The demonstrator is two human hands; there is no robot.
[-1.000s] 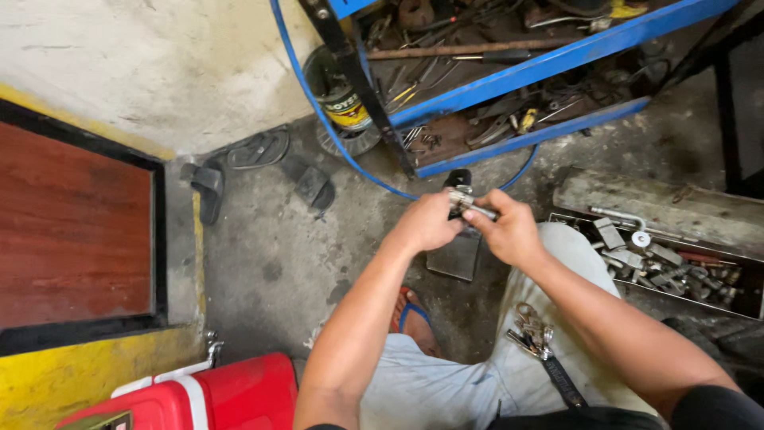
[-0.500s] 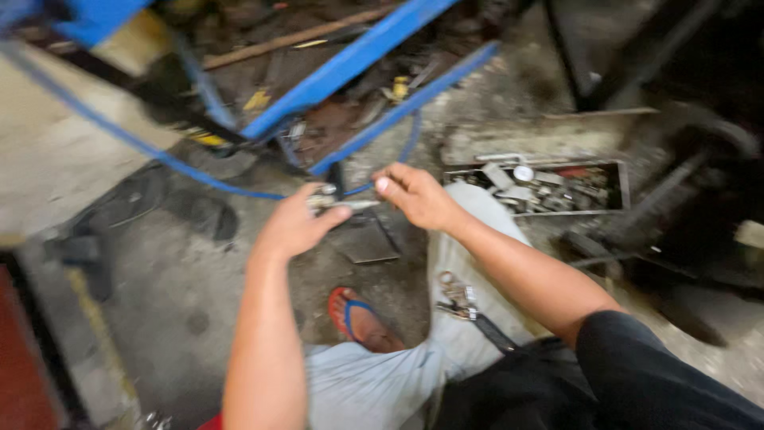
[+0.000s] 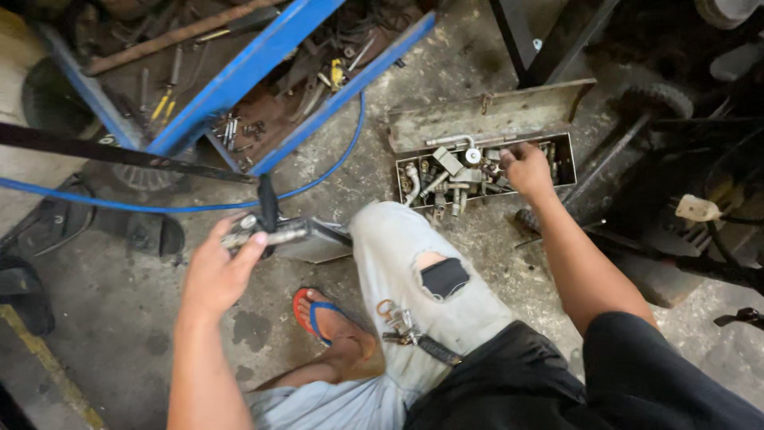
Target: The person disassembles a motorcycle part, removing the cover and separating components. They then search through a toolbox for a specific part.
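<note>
In the dented steel toolbox point(image 3: 487, 119), right hand point(image 3: 525, 169) touches sockets — left hand point(image 3: 215, 271) clasps chrome fitting point(image 3: 267, 236).

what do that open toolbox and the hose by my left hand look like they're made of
The toolbox looks like sheet steel, with dull grey, scuffed walls and a hinged lid. The blue hose looks like rubber or plastic: smooth and bending in loose curves. The fitting in the left hand looks like bare metal, silvery with a slight shine.

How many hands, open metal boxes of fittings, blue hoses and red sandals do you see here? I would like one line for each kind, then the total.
Hands: 2, the left hand gripping a metal fitting, the right hand reaching into the box
Open grey metal toolbox of fittings: 1
Thin blue hose: 1
Red sandal with blue straps: 1
Total: 5
</note>
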